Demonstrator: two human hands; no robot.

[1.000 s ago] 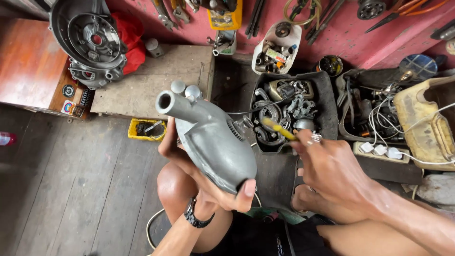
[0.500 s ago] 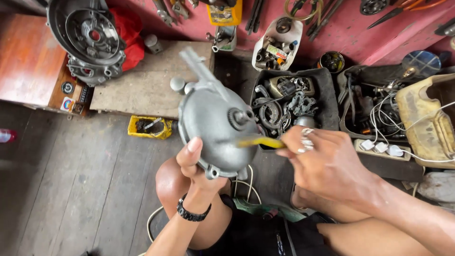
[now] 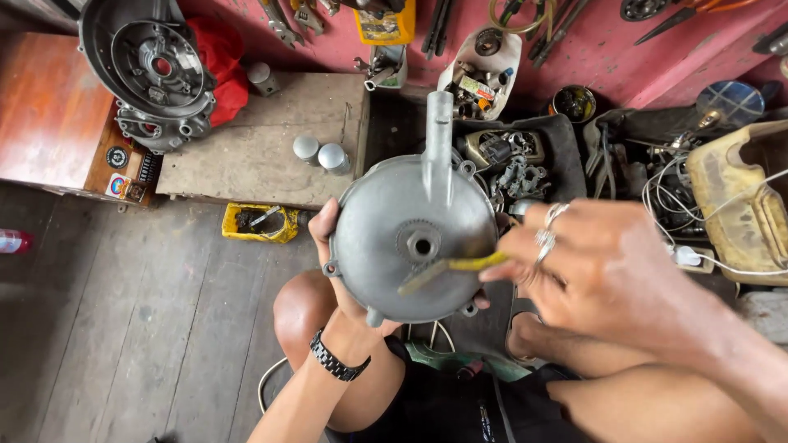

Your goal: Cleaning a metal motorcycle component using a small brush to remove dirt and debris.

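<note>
My left hand (image 3: 335, 283) grips a round grey metal engine cover (image 3: 386, 246) from behind, its flat face turned up to me and its tube neck pointing away. The cover has a small toothed hole at its middle. My right hand (image 3: 607, 275), with rings on two fingers, pinches a thin yellow-handled tool (image 3: 450, 269) whose dark tip lies across the cover's face just below that hole. A black watch sits on my left wrist. My bare knee shows under the cover.
A wooden board (image 3: 246, 148) with two small silver cans (image 3: 322, 154) lies ahead. A large engine casing (image 3: 152, 70) rests at the back left beside a red cloth. A yellow tub (image 3: 258, 223), black trays of parts (image 3: 517, 160), cables and a yellowed plastic container (image 3: 739, 197) surround me.
My left hand has turned the cover from side-on to face-up and raised it closer. My right hand has brought the yellow tool from beside the cover onto its face.
</note>
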